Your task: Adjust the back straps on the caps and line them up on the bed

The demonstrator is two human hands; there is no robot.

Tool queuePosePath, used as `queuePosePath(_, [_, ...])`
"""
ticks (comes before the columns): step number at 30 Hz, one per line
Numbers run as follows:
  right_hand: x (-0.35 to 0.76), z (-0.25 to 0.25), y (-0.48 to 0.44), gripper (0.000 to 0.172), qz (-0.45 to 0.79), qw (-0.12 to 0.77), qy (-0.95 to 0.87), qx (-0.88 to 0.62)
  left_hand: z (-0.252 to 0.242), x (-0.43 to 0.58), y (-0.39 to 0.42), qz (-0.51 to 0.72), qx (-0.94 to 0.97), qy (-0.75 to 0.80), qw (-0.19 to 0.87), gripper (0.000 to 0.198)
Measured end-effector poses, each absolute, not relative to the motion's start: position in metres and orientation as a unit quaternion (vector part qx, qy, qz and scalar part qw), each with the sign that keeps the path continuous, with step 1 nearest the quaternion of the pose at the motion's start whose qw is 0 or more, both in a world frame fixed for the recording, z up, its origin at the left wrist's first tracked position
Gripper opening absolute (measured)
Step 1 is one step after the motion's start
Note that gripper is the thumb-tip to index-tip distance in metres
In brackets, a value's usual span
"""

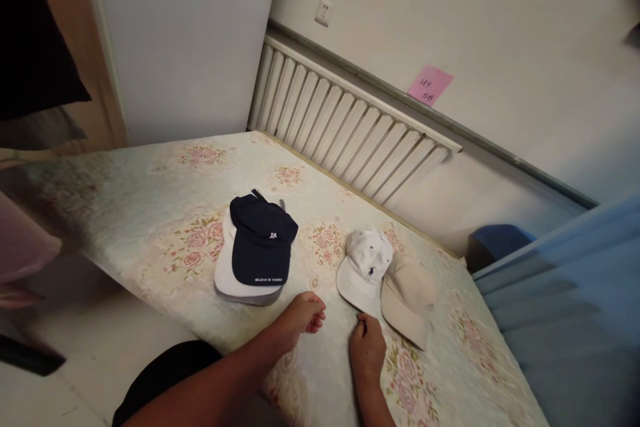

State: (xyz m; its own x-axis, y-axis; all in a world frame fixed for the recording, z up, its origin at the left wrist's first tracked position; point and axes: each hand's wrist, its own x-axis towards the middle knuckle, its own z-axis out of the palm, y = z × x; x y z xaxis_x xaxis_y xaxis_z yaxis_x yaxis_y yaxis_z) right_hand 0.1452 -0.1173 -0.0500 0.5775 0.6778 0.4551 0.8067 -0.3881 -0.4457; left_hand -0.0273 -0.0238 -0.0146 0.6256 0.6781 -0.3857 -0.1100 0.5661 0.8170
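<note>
A navy cap (263, 240) lies on top of a white cap (224, 273) and a grey one on the flowered bedspread (150, 213). To their right a white cap (363, 267) overlaps a beige cap (407, 300). My left hand (301, 317) rests on the bed just below the navy cap's brim, fingers curled loosely with nothing in them. My right hand (367, 343) lies with its fingers curled at the white cap's brim, its fingertips touching or almost touching the brim edge.
A white radiator (345, 127) runs along the wall behind the bed. A pink note (430, 85) is stuck on the wall and a socket (324, 12) sits above. Blue fabric (565, 293) fills the right side. The bed's left edge drops to a pale floor.
</note>
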Motion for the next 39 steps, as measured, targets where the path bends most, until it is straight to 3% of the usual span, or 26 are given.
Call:
queuePosePath(32, [0.145,-0.048,-0.120,0.027,-0.088,0.341,-0.444,-0.824,-0.006,-0.022,-0.025,0.250,0.385,0.361,0.812,0.012])
queuePosePath(39, [0.138,-0.035,-0.114,0.024,-0.004,0.403,-0.366,-0.839,-0.004,-0.021,-0.023,0.251,0.367,0.372,0.815,0.009])
